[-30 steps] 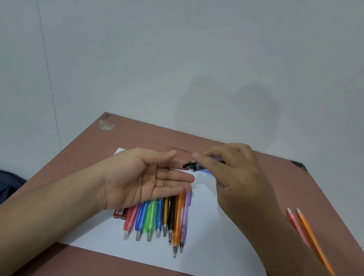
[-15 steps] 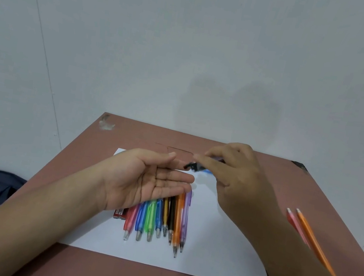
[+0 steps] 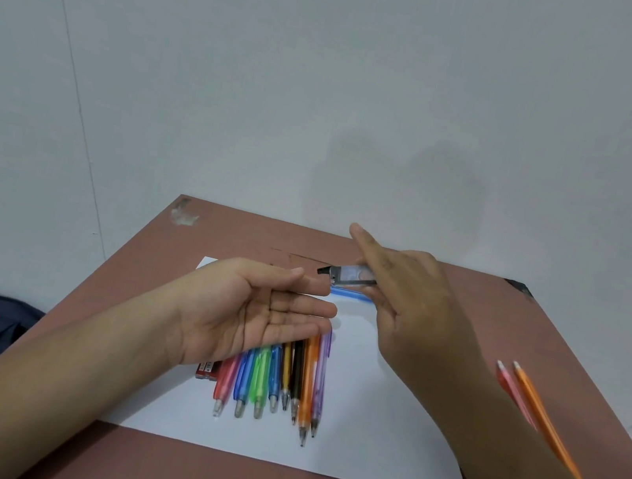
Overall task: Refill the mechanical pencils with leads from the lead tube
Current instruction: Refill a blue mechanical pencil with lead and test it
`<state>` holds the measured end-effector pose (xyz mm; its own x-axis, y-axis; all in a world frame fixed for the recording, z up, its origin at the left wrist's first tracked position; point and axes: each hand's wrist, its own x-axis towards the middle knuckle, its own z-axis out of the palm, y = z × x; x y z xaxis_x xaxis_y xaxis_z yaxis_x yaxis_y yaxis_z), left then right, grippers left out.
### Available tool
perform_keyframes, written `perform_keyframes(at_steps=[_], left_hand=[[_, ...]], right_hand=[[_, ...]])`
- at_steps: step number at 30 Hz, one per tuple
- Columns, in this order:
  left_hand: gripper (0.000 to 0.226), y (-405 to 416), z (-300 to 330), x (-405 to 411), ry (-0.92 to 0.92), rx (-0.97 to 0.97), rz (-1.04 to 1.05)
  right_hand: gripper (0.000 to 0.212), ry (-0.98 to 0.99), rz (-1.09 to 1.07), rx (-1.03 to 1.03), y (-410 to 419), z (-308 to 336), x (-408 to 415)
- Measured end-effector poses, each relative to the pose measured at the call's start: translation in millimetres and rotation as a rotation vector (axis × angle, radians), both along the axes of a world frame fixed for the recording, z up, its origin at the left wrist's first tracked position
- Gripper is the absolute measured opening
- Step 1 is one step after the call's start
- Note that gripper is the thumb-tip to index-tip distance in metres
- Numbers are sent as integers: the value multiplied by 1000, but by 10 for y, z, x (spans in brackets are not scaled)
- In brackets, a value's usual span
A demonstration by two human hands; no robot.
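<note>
My right hand pinches the clear, flat-sided lead tube, index finger lifted, black spout just beyond my left hand, which lies flat and cupped with nothing in it. I'd tip gently so thin leads land in the palm; glossy translucent mechanical pencils lie beneath it on white paper

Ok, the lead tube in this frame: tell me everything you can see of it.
The lead tube is a small, clear, flat plastic case with a dark cap at its left end. The right hand pinches its right end, holding it in the air, roughly level, dark tip pointing left over the fingertips of the open, palm-up left hand without touching them. Whether any leads are inside cannot be told.
</note>
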<state>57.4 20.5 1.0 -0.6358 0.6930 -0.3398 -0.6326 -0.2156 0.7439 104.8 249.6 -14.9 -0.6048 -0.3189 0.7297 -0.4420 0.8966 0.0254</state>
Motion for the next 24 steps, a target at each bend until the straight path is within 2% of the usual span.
perform_keyframes(at_steps=[2, 5, 10, 18, 24], left_hand=[[38, 1, 2, 5, 2, -3, 1], [34, 2, 3, 10, -5, -1, 6], [37, -3, 0, 2, -8, -8, -1], [37, 5, 10, 7, -10, -4, 0], [36, 6, 3, 7, -16, 1, 4]], right_hand=[[77, -1, -7, 8, 6, -4, -11], [63, 11, -9, 44, 19, -18, -11], [90, -89, 1, -61, -39, 18, 40], [88, -69, -6, -53, -17, -14, -5], [47, -43, 38, 10, 10, 10, -26]])
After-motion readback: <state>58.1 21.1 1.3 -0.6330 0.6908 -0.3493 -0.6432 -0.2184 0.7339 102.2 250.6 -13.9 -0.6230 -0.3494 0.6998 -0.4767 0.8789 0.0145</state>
